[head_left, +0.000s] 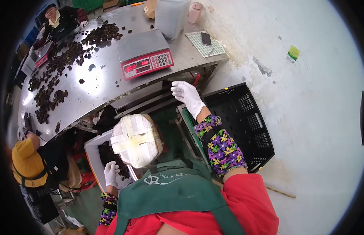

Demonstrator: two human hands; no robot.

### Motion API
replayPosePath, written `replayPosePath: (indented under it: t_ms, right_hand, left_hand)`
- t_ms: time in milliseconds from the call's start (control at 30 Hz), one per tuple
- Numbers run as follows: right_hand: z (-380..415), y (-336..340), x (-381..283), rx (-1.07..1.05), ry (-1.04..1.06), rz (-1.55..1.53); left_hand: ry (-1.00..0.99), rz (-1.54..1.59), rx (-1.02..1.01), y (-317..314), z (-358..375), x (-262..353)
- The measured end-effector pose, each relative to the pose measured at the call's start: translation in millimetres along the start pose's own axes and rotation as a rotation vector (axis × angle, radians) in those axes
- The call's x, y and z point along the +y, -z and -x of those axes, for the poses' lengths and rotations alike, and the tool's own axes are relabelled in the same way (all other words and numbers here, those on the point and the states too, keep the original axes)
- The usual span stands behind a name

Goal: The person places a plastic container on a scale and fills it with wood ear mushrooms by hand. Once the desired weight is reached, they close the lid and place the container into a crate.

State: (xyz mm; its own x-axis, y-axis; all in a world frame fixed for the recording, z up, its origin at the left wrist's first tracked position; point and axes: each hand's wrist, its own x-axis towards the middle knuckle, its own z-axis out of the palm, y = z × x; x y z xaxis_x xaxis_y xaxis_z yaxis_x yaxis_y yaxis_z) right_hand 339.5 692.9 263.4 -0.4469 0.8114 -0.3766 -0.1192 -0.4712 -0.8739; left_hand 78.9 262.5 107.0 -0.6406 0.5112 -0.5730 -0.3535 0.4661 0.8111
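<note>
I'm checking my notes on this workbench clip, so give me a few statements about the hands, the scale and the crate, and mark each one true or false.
1. Both hands wear white gloves. True: the left hand and the right hand are both gloved.
2. The right hand grips the red scale. False: it is raised, open, near the table's edge, apart from the scale.
3. The left hand is low, at a white tub of dark pieces. True.
4. The black crate is full of dark pieces. False: it looks empty.
5. Dark pieces lie scattered on the metal table. True.
</note>
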Motion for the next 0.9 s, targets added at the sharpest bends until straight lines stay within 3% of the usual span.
replayPosePath:
  t_ms: [33, 100, 133, 200, 300, 367, 433, 500, 633, 700, 767, 900]
  right_hand:
    - [2, -2, -2, 0.001, 0.076, 0.116]
    - [5, -13, -10, 0.021, 0.072, -0.008]
    - [5, -21, -14, 0.028, 0.074, -0.085]
    - [0, -34, -21, -0.002, 0.062, -0.218]
    - [-8, -53, -21, -0.129, 0.067, -0.359]
    - [-1, -74, -18, -0.14, 0.018, -0.418]
    - [4, -89, -13, -0.151, -0.039, -0.5]
    - [11, -99, -5, -0.17, -0.076, -0.493]
    - [26, -99, 12, -0.229, -0.027, -0.341]
    - [36, -100, 16, -0.145, 0.097, -0.107]
    - [51, -94, 19, -0.137, 0.277, 0.218]
    - [69, -26, 56, -0.185, 0.596, 0.993]
  left_hand:
    - [-0.021, -0.009, 0.014, 0, -2, 2]
    - [-0.043, 0.001, -0.023, -26, 7, 29]
    - [-0.134, -0.033, -0.155, -35, -1, 25]
    - [-0.178, -0.109, -0.414, -89, 32, 82]
    - [-0.326, 0.014, -0.935, -168, 68, 128]
    - [-0.292, 0.027, -1.052, -208, 97, 157]
    - [-0.176, 0.106, -1.066, -238, 99, 162]
    - [-0.195, 0.256, -1.054, -250, 96, 161]
    - [-0.399, 0.196, -0.935, -247, 75, 141]
    - [-0.424, 0.116, -0.977, -238, 66, 126]
    - [-0.312, 0.116, -1.046, -220, 54, 121]
    - [-0.304, -0.111, -0.656, -154, 10, 73]
